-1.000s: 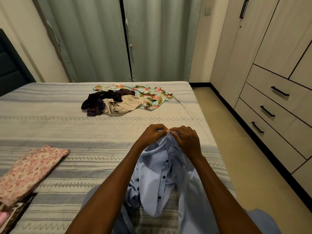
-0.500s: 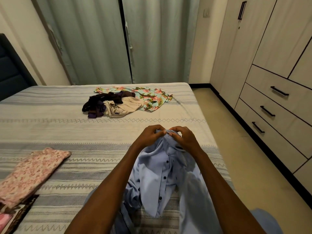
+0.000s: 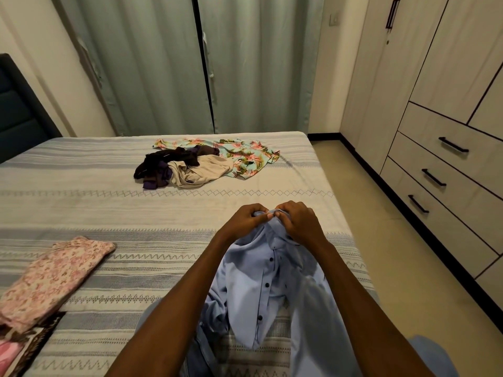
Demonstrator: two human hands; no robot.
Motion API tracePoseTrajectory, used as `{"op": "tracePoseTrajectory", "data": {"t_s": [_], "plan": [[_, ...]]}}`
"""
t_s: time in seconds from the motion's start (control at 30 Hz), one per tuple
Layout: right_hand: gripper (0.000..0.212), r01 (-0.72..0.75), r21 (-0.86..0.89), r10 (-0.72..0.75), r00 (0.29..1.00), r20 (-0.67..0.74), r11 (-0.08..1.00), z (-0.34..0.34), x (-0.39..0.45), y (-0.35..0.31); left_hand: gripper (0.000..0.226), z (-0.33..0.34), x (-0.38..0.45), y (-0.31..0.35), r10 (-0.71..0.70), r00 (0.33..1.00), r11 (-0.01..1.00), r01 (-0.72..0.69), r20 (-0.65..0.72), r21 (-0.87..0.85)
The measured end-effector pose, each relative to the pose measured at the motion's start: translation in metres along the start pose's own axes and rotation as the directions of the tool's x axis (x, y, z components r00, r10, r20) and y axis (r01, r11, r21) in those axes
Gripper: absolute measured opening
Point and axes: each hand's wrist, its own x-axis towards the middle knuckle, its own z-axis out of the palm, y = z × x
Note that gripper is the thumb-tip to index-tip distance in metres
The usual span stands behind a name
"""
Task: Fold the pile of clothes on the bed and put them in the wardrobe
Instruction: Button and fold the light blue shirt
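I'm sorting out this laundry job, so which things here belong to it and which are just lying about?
Part of the job:
- blue shirt, pinched at the top by the left hand and right hand
- unfolded pile
- folded pink floral garment
- bed
- wardrobe

Just there:
- curtains
- headboard

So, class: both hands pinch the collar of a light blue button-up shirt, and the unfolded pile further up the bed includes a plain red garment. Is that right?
Not quite. The head view shows both the left hand and right hand pinching the light blue shirt at its collar, but the pile holds a floral turquoise garment, not a plain red one.
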Motion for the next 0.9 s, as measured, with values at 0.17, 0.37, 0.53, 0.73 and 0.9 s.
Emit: {"op": "tracePoseTrajectory", "data": {"t_s": [0.17, 0.37, 0.53, 0.73, 0.9], "plan": [[0.037, 0.005, 0.018, -0.007, 0.995, 0.099, 1.0, 0.002, 0.002, 0.002, 0.011, 0.001, -0.002, -0.002, -0.008, 1.0, 0.999, 0.008, 0.001, -0.037], [0.028, -0.025, 0.141, -0.002, 0.982, 0.188, 0.99, 0.0, 0.007, 0.002, 0.034, 0.005, -0.001, -0.004, -0.049, 0.998, 0.994, 0.053, 0.037, -0.1], [0.022, -0.194, 0.318, 0.125, 0.967, 0.223, 0.928, -0.001, 0.012, 0.009, 0.012, -0.005, 0.007, 0.0, -0.06, 0.99, 0.998, 0.063, 0.13, -0.018], [0.022, -0.04, 0.204, 0.088, 0.968, -0.235, 0.978, 0.016, 0.012, 0.01, 0.021, -0.011, 0.025, -0.001, -0.105, 0.992, 0.994, 0.106, -0.071, 0.014], [0.031, -0.126, 0.134, 0.154, 0.963, -0.223, 0.983, 0.048, -0.007, 0.005, 0.029, -0.008, 0.045, 0.007, -0.144, 0.982, 0.987, 0.134, -0.124, -0.09]]}}
